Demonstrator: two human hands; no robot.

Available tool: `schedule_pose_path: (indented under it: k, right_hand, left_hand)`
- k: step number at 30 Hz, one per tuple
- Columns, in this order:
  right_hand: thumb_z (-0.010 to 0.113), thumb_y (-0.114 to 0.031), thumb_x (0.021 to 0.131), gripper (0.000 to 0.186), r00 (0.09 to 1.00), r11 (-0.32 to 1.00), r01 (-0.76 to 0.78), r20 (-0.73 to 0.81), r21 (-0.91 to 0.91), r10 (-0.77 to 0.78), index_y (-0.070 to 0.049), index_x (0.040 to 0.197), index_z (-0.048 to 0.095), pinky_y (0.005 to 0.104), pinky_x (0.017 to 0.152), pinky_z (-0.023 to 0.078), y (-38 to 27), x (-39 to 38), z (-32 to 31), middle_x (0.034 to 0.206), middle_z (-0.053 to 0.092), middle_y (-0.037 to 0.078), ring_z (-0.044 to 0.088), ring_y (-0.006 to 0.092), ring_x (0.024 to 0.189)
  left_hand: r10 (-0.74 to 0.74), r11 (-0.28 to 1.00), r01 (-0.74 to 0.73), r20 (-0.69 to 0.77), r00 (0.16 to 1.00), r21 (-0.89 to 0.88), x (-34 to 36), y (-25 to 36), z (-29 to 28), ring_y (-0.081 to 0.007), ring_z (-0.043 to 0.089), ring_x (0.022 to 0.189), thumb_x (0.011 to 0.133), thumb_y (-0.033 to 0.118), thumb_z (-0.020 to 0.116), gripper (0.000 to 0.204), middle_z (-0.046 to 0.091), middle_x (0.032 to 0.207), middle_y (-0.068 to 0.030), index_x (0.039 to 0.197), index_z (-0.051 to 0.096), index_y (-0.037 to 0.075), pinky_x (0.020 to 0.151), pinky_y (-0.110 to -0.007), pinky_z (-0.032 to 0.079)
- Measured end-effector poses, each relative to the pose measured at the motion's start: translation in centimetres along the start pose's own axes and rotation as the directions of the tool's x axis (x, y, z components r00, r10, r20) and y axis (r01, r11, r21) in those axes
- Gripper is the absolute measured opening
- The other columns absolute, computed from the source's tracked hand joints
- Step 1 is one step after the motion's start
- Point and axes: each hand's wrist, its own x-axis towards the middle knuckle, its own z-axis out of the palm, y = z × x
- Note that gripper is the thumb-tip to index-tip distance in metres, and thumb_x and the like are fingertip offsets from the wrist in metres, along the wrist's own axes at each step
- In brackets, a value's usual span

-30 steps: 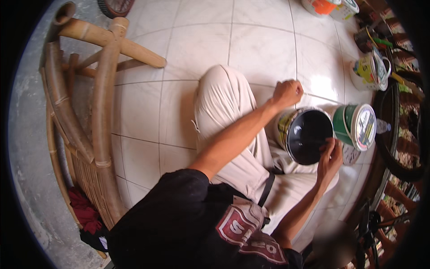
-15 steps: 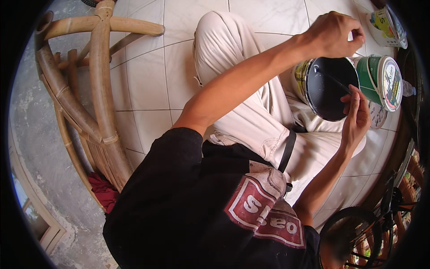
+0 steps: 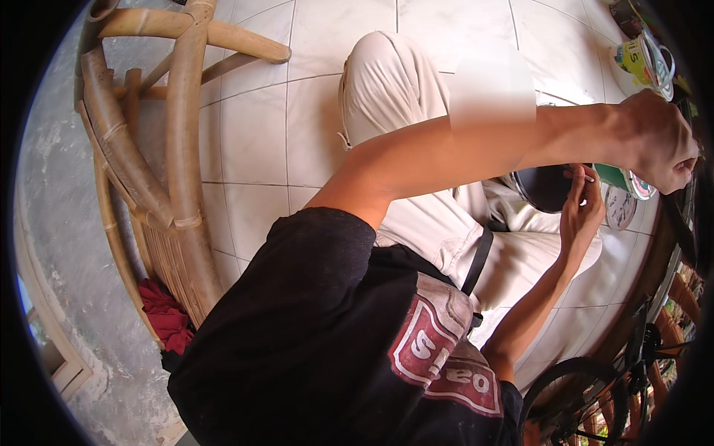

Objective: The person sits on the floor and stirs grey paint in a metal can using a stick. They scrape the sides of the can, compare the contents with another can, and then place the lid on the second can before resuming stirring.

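My left arm stretches across to the far right, over the bucket. Its end is my left hand [image 3: 660, 143], a closed fist above the green tub [image 3: 614, 177]; anything inside its fingers is hidden. My right hand [image 3: 583, 204] is at the right rim of a bucket with a dark inside [image 3: 547, 190]. Its fingertips are pinched on a thin stick [image 3: 590, 178], of which only a short bit shows. The left forearm covers the bucket's far part. Beside the green tub lies a pale round lid [image 3: 619, 207], marked with dark smears.
A white pail with a yellow-green label [image 3: 641, 65] stands at the far right. Left of my crossed legs in light trousers [image 3: 394, 89] is a bamboo chair [image 3: 186, 134], with a dark red cloth [image 3: 167, 320] on it. A bicycle [image 3: 576, 401] is at the lower right.
My left fist has moved right and nearer, from above the bucket's far rim to over the green tub. The right hand stays by the bucket; less of the stick shows.
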Motion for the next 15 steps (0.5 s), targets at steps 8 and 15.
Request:
schedule_pose_path:
  k: [8,15]
  right_hand:
    - [0.063,-0.006,0.110,0.011,0.957,0.968,0.238,-0.152,-0.078,-0.247,-0.003,0.116,0.072,0.0394,0.069,0.055,-1.0,1.8,-1.1,0.089,0.076,0.017,0.073,0.0305,0.073]
    - [0.062,-0.015,0.115,0.017,1.000,0.952,-0.001,-0.007,0.306,0.003,0.000,0.114,0.072,0.0343,0.064,0.054,-1.9,1.2,-0.6,0.084,0.077,0.015,0.074,0.0194,0.073]
  left_hand:
    - [-0.081,0.933,0.027,-0.135,0.988,-0.360,-6.8,-1.3,-4.7,-0.0205,0.078,0.078,0.098,0.020,0.077,0.017,0.082,0.088,-0.0095,0.099,0.083,0.004,0.072,-0.033,0.061]
    - [0.055,0.640,0.313,0.448,0.892,-0.701,-13.6,5.8,-13.2,-0.0201,0.072,0.086,0.093,0.001,0.078,0.008,0.080,0.096,-0.0099,0.100,0.083,0.001,0.087,-0.036,0.053]
